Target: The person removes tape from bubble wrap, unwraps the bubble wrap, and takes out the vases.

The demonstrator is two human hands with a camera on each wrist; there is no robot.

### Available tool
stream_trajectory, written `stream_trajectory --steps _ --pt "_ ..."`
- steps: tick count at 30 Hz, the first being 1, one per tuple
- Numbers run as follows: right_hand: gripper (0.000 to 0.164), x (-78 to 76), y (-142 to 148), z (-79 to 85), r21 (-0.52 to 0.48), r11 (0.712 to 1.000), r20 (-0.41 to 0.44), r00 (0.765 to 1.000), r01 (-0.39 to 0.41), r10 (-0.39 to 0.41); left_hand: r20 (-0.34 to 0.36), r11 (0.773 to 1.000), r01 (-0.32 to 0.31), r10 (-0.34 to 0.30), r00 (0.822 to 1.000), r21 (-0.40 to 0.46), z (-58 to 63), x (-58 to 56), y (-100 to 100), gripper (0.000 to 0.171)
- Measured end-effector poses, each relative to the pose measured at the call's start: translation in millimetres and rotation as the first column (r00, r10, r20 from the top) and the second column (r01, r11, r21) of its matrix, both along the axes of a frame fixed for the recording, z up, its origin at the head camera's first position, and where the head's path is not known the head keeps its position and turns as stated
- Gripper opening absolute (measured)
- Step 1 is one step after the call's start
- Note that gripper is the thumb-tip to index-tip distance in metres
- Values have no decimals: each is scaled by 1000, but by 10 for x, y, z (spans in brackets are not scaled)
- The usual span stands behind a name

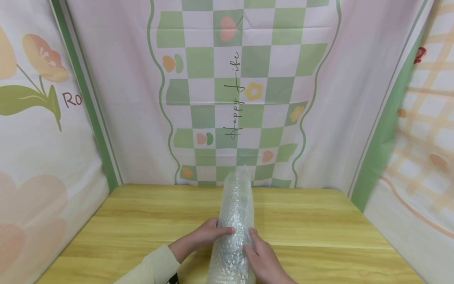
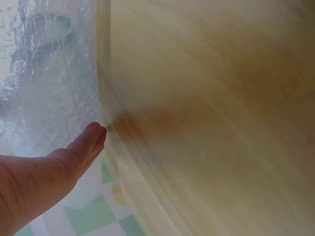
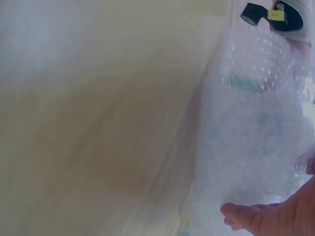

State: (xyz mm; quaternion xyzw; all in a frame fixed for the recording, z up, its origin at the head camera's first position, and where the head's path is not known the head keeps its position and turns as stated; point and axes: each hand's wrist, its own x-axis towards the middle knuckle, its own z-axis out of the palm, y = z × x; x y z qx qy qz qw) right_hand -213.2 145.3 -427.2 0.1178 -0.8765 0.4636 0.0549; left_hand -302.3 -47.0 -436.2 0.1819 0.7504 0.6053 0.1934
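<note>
A long cylinder of clear bubble wrap (image 1: 237,201) points away from me over the table, its far end reaching up in front of the backdrop. My left hand (image 1: 209,232) holds its left side, with the thumb laid across the top. On the opposite side, my right hand (image 1: 263,256) grips it a little nearer to me, thumb and fingers against the plastic. The left wrist view shows a faint greenish band inside the wrap (image 2: 54,93). In the right wrist view, fingers (image 3: 241,215) lie along the wrap's surface.
The wood-grain table (image 1: 142,213) runs back to a green-and-white checked cloth (image 1: 198,63). Printed cloths hang at the left (image 1: 32,150) and right (image 1: 425,138). A dark device with a yellow label (image 3: 275,15) sits by the left sleeve.
</note>
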Motion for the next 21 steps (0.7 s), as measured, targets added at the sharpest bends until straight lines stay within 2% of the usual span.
stream_trajectory --steps 8,17,21 --pt "71 -31 46 7 -72 996 92 994 -54 60 16 1000 7 -7 1000 11 -3 -9 -3 62" --pt "73 -7 73 26 -84 994 97 992 -72 81 13 1000 -1 1 1000 2 8 4 2 63" --pt "72 12 99 22 -95 992 69 993 -85 91 17 1000 -2 1 1000 9 8 7 3 63"
